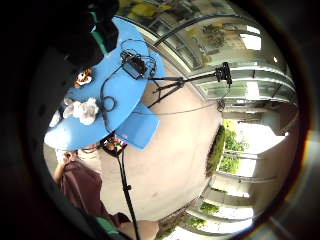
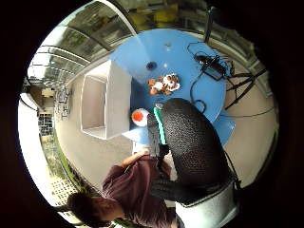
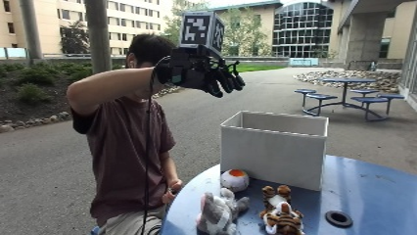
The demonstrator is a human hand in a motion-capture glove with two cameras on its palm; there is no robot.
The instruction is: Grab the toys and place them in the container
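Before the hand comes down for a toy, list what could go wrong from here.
1. The gloved right hand is raised high, holding nothing; a long descent may land off target.
2. The grey plush and tiger plush lie side by side, so a grab may catch both or nudge one.
3. The grey plush sits near the blue table's edge and could be knocked off; the round white-and-orange toy beside the white container might roll.

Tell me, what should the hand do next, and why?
Probably lower toward the toys. The gloved hand is up high by the person's head, fingers relaxed, holding nothing. The grey plush toy, the tiger toy and the little ball lie on the blue table, outside the white box.
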